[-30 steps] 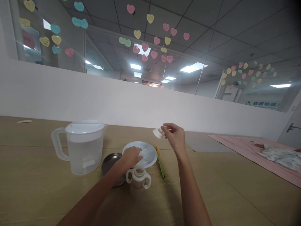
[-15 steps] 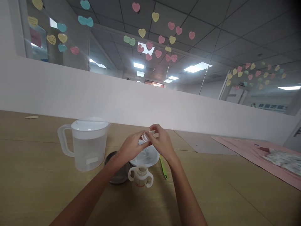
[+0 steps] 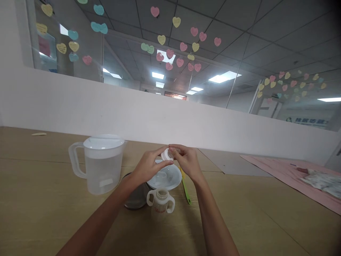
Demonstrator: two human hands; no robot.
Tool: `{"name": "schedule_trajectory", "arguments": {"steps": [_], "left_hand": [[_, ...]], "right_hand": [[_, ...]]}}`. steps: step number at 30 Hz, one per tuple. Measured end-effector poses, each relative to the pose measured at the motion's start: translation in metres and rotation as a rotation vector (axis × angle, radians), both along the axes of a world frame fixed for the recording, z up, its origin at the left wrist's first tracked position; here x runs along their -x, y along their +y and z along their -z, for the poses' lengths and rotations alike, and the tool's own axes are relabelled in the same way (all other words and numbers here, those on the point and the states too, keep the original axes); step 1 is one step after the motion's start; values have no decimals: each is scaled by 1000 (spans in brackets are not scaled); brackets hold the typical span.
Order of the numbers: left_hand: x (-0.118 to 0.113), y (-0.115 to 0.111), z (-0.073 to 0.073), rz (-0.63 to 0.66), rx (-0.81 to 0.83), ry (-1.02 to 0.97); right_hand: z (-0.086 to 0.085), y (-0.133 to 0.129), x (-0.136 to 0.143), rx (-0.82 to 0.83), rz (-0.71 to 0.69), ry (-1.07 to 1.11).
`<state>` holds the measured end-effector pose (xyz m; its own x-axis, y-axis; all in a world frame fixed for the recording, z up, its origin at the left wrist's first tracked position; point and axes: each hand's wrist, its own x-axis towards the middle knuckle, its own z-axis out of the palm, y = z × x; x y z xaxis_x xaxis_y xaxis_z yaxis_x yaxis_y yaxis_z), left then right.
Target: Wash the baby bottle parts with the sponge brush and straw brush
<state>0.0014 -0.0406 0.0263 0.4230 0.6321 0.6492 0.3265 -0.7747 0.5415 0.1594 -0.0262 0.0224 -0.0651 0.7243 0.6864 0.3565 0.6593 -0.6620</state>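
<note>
Above a pale bowl (image 3: 170, 179), my left hand (image 3: 149, 163) grips the white screw ring of a baby bottle top (image 3: 165, 154) between thumb and fingers. From the other side, my right hand (image 3: 188, 160) pinches the clear part that sticks out of the ring, which looks like a teat; its fingers partly hide it. Below the bowl stands an open-necked baby bottle (image 3: 160, 204), upright, with two white handles and red print. A dark metal bowl (image 3: 135, 199) lies partly behind my left forearm. Right of the bowl rests a green-handled brush (image 3: 186, 190) with a yellow head.
A lidded clear plastic jug (image 3: 102, 167) with liquid stands on the left of the wooden table (image 3: 239, 213). A pink cloth (image 3: 279, 169) with a patterned fabric bundle (image 3: 323, 181) covers the right. Behind runs a white wall (image 3: 160, 117) below glass with heart-shaped notes.
My right hand has shifted its fingers on the bottle top, which is turned so that more of the white ring shows. The view has shifted slightly; the other things stay in place.
</note>
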Motion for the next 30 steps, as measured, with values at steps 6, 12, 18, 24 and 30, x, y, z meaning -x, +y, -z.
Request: {"name": "schedule_trajectory", "arguments": {"steps": [6,12,18,24,30], "left_hand": [[6,0,-1,84,71,-57],[9,10,6,-70,-13,137],[3,41,49,-280,-51,675],[9,70,84,-269,14,846],[13,79,97,-288,34,863]], "right_hand": [[-2,4,-9,117,-122,296],[3,19,-51,154,86,312],[40,52,-50,383,262,-556],[77,76,-32,490,238,-701],[72,81,-52,379,325,-583]]}}
